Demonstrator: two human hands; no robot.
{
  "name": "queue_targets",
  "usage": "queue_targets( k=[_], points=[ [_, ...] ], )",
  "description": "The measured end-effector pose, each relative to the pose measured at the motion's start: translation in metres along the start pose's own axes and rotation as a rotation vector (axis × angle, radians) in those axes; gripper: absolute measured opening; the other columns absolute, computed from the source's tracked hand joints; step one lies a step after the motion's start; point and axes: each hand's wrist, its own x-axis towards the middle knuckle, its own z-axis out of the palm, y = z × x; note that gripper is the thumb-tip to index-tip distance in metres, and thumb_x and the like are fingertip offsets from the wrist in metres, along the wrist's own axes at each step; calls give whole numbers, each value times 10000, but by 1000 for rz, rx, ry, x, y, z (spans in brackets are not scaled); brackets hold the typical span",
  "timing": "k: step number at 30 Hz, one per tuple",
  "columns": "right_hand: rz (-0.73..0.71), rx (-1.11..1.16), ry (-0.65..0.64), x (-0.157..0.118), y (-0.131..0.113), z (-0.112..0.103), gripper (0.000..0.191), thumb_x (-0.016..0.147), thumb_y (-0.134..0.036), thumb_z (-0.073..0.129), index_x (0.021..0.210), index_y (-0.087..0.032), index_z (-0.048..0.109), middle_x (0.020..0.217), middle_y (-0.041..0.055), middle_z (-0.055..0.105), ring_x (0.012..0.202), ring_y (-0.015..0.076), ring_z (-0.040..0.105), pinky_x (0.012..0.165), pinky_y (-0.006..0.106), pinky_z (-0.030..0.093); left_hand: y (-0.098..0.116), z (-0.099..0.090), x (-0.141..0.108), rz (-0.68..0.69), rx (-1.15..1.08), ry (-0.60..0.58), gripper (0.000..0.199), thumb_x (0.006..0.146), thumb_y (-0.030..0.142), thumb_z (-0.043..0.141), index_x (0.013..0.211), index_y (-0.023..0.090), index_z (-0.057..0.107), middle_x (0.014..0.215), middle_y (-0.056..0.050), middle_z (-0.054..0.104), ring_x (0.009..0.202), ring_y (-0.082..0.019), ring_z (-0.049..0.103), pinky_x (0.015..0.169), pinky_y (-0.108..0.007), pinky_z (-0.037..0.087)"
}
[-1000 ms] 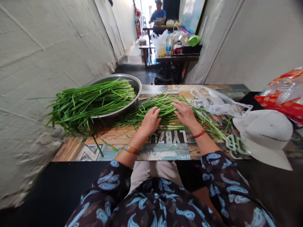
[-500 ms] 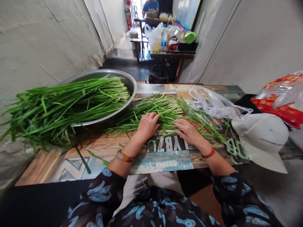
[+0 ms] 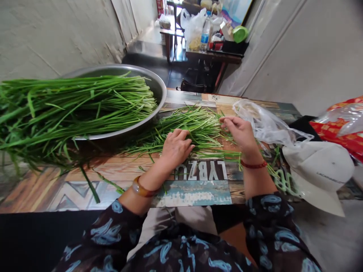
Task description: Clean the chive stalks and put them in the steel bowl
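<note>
A pile of garlic chives point(image 3: 195, 126) lies on the wood-patterned table, its pale ends toward the right. My left hand point(image 3: 177, 146) rests palm down on the near side of this pile, fingers loosely bent and a little apart. At the pale ends, my right hand point(image 3: 240, 133) is raised with thumb and fingertips pinched together; whatever is between them is too small to make out. Loose stalks lie under and beside my right wrist. To the left, a large metal basin point(image 3: 162, 96) holds a thick bundle of chives point(image 3: 93, 102) whose leaves hang over its rim.
Beyond my right hand lies a clear plastic bag point(image 3: 263, 122). Green-handled scissors point(image 3: 283, 183) sit beside a white cap point(image 3: 320, 170) at the right, near a red package point(image 3: 340, 124). Farther back, another table bears a water bottle point(image 3: 205, 36) and bags.
My right hand has lifted from the chives' near edge, moved up and right to their pale ends, and closed into a pinch. My left hand stays on the pile. The view has tilted down.
</note>
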Motion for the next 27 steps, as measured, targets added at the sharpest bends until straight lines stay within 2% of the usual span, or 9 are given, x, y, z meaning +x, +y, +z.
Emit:
queue_targets(
  k=[2, 4, 8, 13, 19, 23, 25, 27],
  points=[
    [54, 92, 91, 4, 3, 8, 311, 911, -433, 550, 1025, -207, 731, 849, 32, 733, 682, 128, 647, 628, 261, 531, 0, 0, 1, 16, 4, -11, 295, 932, 393, 550, 798, 181, 706, 1087, -113, 649, 1033, -281, 513, 821, -446, 434],
    [101, 109, 114, 3, 9, 14, 296, 885, -424, 576, 993, -198, 732, 800, 20, 718, 621, 109, 611, 587, 238, 505, -1, 1, 1, 26, -11, -44, 313, 943, 374, 531, 767, 174, 695, 961, -112, 643, 943, -254, 520, 795, -427, 433],
    [124, 64, 80, -4, 16, 8, 271, 860, -404, 602, 921, -183, 747, 713, 4, 692, 557, 94, 560, 558, 227, 470, -4, 7, 3, 44, -71, -90, 280, 951, 277, 494, 774, 163, 679, 879, -105, 624, 846, -221, 531, 781, -390, 450],
    [77, 10, -26, -6, 12, -3, 248, 845, -382, 621, 857, -172, 753, 714, 11, 697, 605, 112, 575, 581, 236, 444, -7, 12, 5, 11, -120, -74, 131, 914, 222, 547, 883, 170, 663, 908, -88, 640, 872, -231, 562, 802, -372, 471],
    [-22, -256, -262, -11, 6, 4, 214, 850, -349, 622, 810, -192, 761, 711, 8, 703, 628, 130, 588, 588, 246, 407, -6, 11, 4, -81, -207, 64, 93, 916, 208, 542, 945, 173, 623, 889, -68, 642, 866, -220, 580, 800, -350, 478],
    [-50, -474, -327, -15, 5, 9, 205, 856, -338, 629, 783, -199, 761, 732, 25, 698, 644, 141, 582, 602, 261, 388, -6, 10, 4, -127, -309, 190, 122, 938, 221, 501, 932, 179, 615, 815, -45, 619, 807, -189, 574, 774, -327, 476],
    [-57, -496, -359, -15, 7, 10, 160, 838, -306, 654, 784, -201, 762, 746, 31, 700, 670, 150, 591, 628, 269, 402, -6, 10, 4, -154, -352, 238, 136, 944, 233, 493, 927, 180, 617, 798, -36, 609, 782, -174, 570, 759, -312, 477],
    [-92, -428, -313, -14, 9, 10, 126, 823, -270, 664, 777, -200, 758, 770, 34, 701, 704, 157, 598, 665, 279, 426, -6, 10, 4, -182, -385, 280, 139, 943, 239, 498, 937, 181, 624, 798, -29, 606, 773, -162, 568, 751, -298, 476]
  ],
)
